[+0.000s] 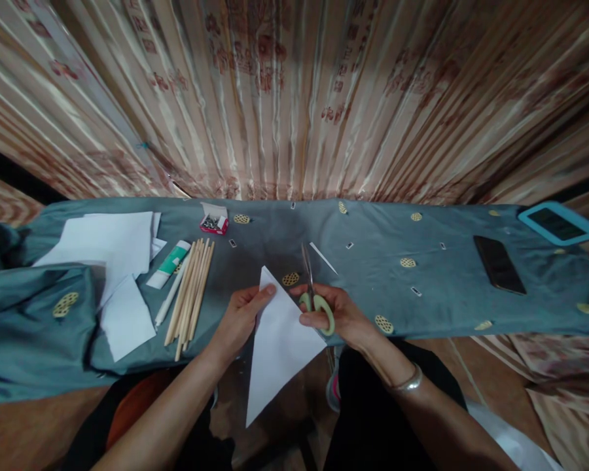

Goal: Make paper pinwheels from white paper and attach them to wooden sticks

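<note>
Left hand (243,315) pinches white paper (282,356) over bench's (373,268) near edge; right hand (342,311) grips scissors (309,271), blades toward far edge.

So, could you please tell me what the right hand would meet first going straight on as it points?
The right hand, holding the scissors, would probably meet the white paper held in the left hand, though depth is unclear.
</note>
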The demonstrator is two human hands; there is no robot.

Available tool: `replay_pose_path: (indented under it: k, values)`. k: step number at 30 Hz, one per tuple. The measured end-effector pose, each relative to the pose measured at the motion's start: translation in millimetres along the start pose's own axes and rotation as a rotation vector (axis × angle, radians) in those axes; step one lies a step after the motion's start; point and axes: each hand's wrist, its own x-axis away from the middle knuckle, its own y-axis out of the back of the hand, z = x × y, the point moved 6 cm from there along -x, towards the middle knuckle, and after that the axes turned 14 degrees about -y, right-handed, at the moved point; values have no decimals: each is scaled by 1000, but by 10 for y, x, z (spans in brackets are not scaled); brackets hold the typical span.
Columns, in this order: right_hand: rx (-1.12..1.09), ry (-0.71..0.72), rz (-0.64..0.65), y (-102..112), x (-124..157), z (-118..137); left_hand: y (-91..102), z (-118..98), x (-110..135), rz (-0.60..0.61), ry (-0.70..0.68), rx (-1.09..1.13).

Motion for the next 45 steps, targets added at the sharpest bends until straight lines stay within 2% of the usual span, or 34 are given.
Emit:
replay_pose_path:
  k: [3, 7, 10, 22, 29, 34, 45]
  values:
    - [24, 24, 10, -17, -32, -21, 20, -8, -3, -28, -9, -28]
    - [62, 30, 30, -54, -40, -43, 102, -77, -23, -136, -87, -26]
    - [93, 23, 21, -67, -32, -42, 118, -88, -27, -154, -90, -16]
    - [121, 31, 17, -72, 1, -37, 128, -43, -14, -90, -100, -98]
    - [423, 94, 64, -106, 133, 36, 108, -89, -11, -58, -106, -36]
    - [462, 50, 131, -127, 153, -3, 98, -68, -3, -29, -103, -79]
    - [558, 134, 22, -98, 163, -1, 62, -23, 8, 21, -86, -121]
